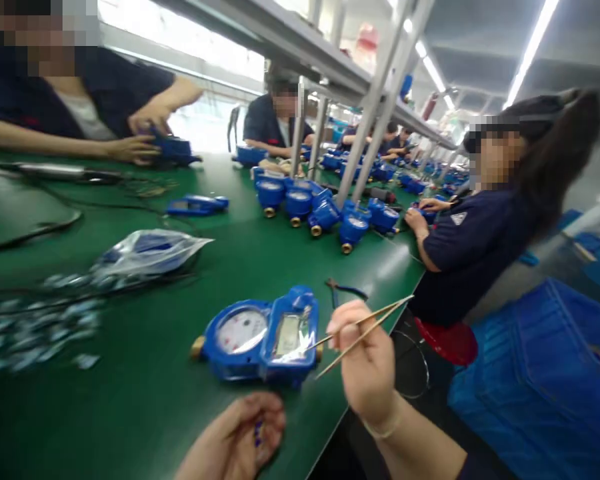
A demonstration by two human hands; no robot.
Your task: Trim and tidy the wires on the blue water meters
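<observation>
A blue water meter [240,340] with a round dial, a rectangular display window [287,335] and brass ends lies on the green table in front of me. Just below it my left hand [253,430] is cupped palm up, fingers curled around several small blue and yellow pieces [259,433]. At the meter's right end, my right hand [365,353] grips metal tweezers [375,323]. Their two tips are apart, pointing left toward the display window; whether one touches it I cannot tell. Behind that hand lie pliers [347,289] with dark blue handles.
Loose pale pieces [40,327] and a clear plastic bag [153,253] lie at left, near cables and a slim powered tool [60,172]. More blue meters [300,202] stand beyond. A co-worker [485,207] sits right, near blue crates [540,360]; others work across the table.
</observation>
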